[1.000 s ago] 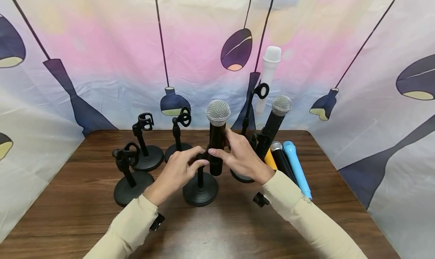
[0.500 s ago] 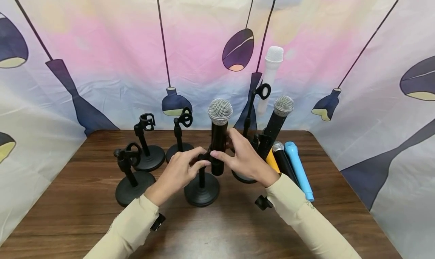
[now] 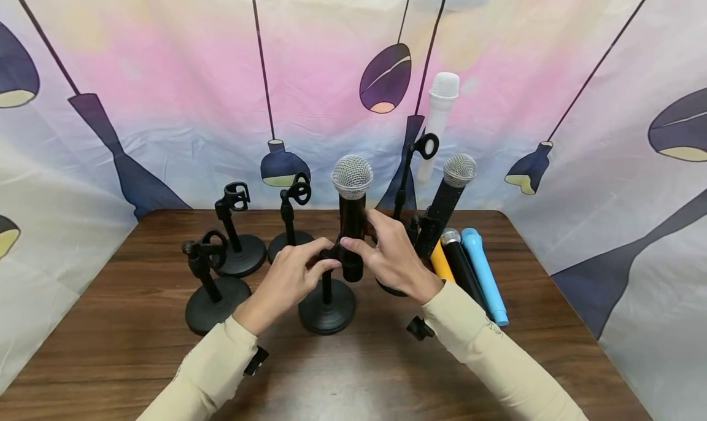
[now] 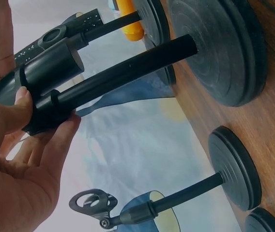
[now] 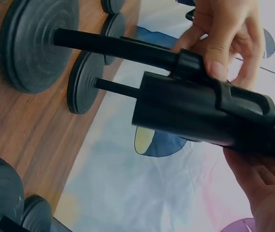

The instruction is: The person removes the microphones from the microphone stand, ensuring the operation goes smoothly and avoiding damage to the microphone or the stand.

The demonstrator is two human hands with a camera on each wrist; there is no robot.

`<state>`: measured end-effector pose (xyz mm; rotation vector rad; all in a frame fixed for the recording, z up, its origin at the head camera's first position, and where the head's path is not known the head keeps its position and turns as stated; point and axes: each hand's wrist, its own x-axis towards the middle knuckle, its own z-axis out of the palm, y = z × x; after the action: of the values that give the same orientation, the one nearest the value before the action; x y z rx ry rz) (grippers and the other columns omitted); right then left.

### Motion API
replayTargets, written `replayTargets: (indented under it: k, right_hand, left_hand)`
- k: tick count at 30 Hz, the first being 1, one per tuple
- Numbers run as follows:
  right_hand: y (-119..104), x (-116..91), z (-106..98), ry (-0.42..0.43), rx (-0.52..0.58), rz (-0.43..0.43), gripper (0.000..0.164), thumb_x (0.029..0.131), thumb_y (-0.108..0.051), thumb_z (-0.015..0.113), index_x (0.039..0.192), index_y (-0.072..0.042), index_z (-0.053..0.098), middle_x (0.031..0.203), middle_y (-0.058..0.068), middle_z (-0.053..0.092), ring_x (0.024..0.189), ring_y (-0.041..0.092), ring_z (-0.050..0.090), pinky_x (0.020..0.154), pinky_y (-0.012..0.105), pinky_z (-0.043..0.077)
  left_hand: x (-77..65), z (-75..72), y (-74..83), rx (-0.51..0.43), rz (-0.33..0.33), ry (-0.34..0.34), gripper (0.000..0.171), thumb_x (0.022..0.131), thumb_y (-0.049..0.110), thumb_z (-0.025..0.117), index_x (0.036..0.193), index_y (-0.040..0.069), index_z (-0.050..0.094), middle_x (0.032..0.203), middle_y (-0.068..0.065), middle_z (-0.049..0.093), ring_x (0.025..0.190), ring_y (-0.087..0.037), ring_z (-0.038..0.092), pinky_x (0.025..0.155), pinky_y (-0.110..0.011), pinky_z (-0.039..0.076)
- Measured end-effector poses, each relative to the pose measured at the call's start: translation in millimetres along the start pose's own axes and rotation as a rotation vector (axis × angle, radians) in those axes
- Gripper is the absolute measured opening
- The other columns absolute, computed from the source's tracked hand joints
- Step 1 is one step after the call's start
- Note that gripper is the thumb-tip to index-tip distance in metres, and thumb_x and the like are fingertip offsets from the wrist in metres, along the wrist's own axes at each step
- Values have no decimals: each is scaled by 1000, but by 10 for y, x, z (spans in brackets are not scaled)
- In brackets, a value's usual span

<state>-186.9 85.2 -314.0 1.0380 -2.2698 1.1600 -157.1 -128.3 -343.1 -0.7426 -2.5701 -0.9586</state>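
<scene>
A black microphone (image 3: 351, 215) with a silver mesh head stands nearly upright in the middle of the head view. My right hand (image 3: 394, 255) grips its body, thumb in front and fingers behind. The microphone sits in the ring clip (image 5: 246, 99) of a desk stand, its lower end extending below the clip. My left hand (image 3: 287, 277) pinches the stand's top joint (image 4: 45, 111) just below the clip, between thumb and fingers. The stand's round black base (image 3: 327, 310) rests on the table.
To the left are three black stands, including a nearer one (image 3: 215, 298), with bare clips. At right, stands hold a white microphone (image 3: 439, 114) and a black speckled one (image 3: 447, 194). Yellow (image 3: 440, 264), black (image 3: 464, 270) and blue (image 3: 485, 277) microphones lie on the wooden table (image 3: 342, 378).
The microphone has risen very slightly against its stand in the head view, along with my right hand. My left hand keeps its pinch on the stand.
</scene>
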Motion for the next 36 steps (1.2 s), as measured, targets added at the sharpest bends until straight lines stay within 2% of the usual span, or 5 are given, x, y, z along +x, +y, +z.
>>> replayTargets:
  k: [8,17,27,32,36]
  right_hand:
    - [1,14,-5,44,-16,-31,36,97,-18,72,126,-2,58,102,7,62,82,14,60,67,36,52]
    - [101,-35,-27,-82,268,20,51,94,-5,73,139,-2,51,121,11,59,108,18,66,90,36,56]
    - [106,-52,77,103,33,-147,39,92,-5,75,126,2,58,105,11,60,91,18,64,78,36,56]
    - [78,-33,94,144,38,-150,41,94,-5,73,129,4,55,107,13,59,90,18,66,75,31,58]
    - [72,-23,79,119,68,-129,44,96,-6,71,134,4,52,113,16,59,95,21,68,80,32,58]
  left_hand:
    - [-1,7,-7,-15,3,-6,20,97,24,70,115,13,70,61,10,50,47,-5,42,50,-26,39]
    - [-2,-6,12,-36,6,-22,19,99,25,68,116,15,69,58,10,48,45,-5,41,48,-26,38]
    - [-4,2,7,-24,12,-15,19,99,26,68,115,15,69,57,9,47,44,-4,39,47,-26,37]
    - [-4,7,16,-23,22,-13,16,99,26,67,113,18,69,59,11,47,45,-4,40,49,-26,38]
    - [2,-4,21,-31,20,-11,16,99,26,67,113,18,69,60,11,49,46,-5,41,49,-26,39]
